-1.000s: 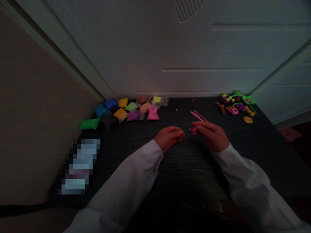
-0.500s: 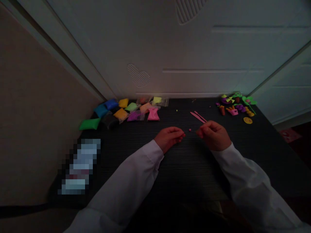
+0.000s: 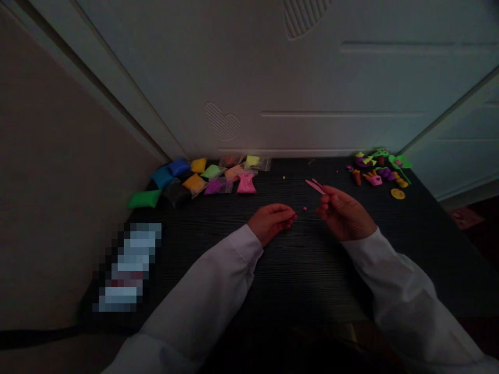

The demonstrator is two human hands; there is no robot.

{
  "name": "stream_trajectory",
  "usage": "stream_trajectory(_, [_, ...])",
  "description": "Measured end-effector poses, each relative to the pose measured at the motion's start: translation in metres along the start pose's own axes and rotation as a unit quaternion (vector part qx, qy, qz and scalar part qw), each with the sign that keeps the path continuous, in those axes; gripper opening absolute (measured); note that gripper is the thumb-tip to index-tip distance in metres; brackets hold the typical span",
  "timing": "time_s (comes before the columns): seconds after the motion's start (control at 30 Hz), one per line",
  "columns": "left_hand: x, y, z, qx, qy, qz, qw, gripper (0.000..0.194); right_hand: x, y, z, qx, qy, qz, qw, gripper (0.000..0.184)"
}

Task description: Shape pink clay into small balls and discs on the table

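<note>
My left hand (image 3: 273, 222) is held over the dark table, its thumb and fingertips pinched together; whatever lies between them is too small to make out. Just right of its tips a small pink ball, seemingly clay (image 3: 304, 209), rests on the table. On the ball's other side is my right hand (image 3: 345, 214), turned so its curled fingers show, thumb and forefinger pressed together. I cannot make out what it holds. Behind its fingertips lie pink modelling tools (image 3: 315, 186), partly hidden by the hand.
Several bags of coloured clay (image 3: 212, 184) lie at the back left. Small clay figures (image 3: 375, 179) stand at the back right, near a yellow disc (image 3: 397, 194). A phone-like device with a blurred screen (image 3: 130, 267) is at the left. A white panelled surface (image 3: 331, 130) rises behind the table (image 3: 296, 270).
My right hand has turned and its fingertips have lifted slightly, covering more of the pink tools. My left hand and the pink ball stay in place.
</note>
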State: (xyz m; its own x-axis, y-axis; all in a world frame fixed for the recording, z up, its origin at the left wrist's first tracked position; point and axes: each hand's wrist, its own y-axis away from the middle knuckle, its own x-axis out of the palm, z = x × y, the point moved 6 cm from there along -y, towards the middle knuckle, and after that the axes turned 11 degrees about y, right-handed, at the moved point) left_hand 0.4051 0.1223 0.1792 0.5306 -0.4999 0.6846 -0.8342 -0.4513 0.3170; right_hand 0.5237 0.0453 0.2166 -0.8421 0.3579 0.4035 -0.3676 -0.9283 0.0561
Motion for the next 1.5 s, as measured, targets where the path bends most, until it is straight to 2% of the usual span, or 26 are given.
stream_trajectory(0.13, [0.000,0.000,0.001,0.002,-0.002,0.011,1.000,0.011,0.003,0.001,0.001,0.012,0.002,0.007,1.000,0.027])
stream_trajectory(0.37, [0.002,0.000,0.000,0.005,-0.013,0.030,0.999,0.016,0.007,-0.001,0.006,-0.035,-0.012,0.031,0.999,0.008])
stream_trajectory(0.53, [0.002,0.000,0.001,0.004,-0.015,0.036,0.999,0.019,-0.001,-0.001,-0.002,0.006,0.007,-0.004,1.000,0.017])
stream_trajectory(0.67, [0.001,0.000,0.001,0.002,-0.013,0.028,1.000,0.016,0.003,-0.002,0.002,-0.016,-0.005,0.014,1.000,0.016])
stream_trajectory(0.77, [0.001,0.000,-0.001,0.018,0.001,0.015,1.000,0.017,0.008,-0.002,0.006,-0.024,0.003,0.042,0.999,0.031])
stream_trajectory(0.87, [0.002,0.000,-0.003,0.029,0.016,0.016,0.999,0.021,0.007,-0.002,0.007,-0.015,0.035,0.039,0.999,0.041])
stream_trajectory(0.97, [0.002,0.000,-0.005,0.028,0.024,0.011,0.999,0.024,0.002,-0.004,0.005,-0.022,0.067,0.012,0.997,0.035])
stream_trajectory(1.1, [-0.005,0.001,-0.017,0.052,0.042,-0.004,0.998,0.015,-0.005,-0.007,0.002,-0.036,0.082,-0.024,0.996,0.015])
stream_trajectory(1.27, [-0.014,0.001,-0.034,0.087,0.075,-0.012,0.993,0.016,-0.010,-0.008,-0.007,0.012,0.090,-0.053,0.994,0.016])
stream_trajectory(1.4, [-0.015,-0.001,-0.033,0.087,0.080,-0.007,0.993,0.019,-0.008,-0.008,-0.007,-0.001,0.097,-0.033,0.995,0.015])
stream_trajectory(1.5, [-0.014,-0.001,-0.030,0.083,0.084,-0.009,0.993,0.015,-0.008,-0.009,-0.005,-0.012,0.094,-0.032,0.995,0.021])
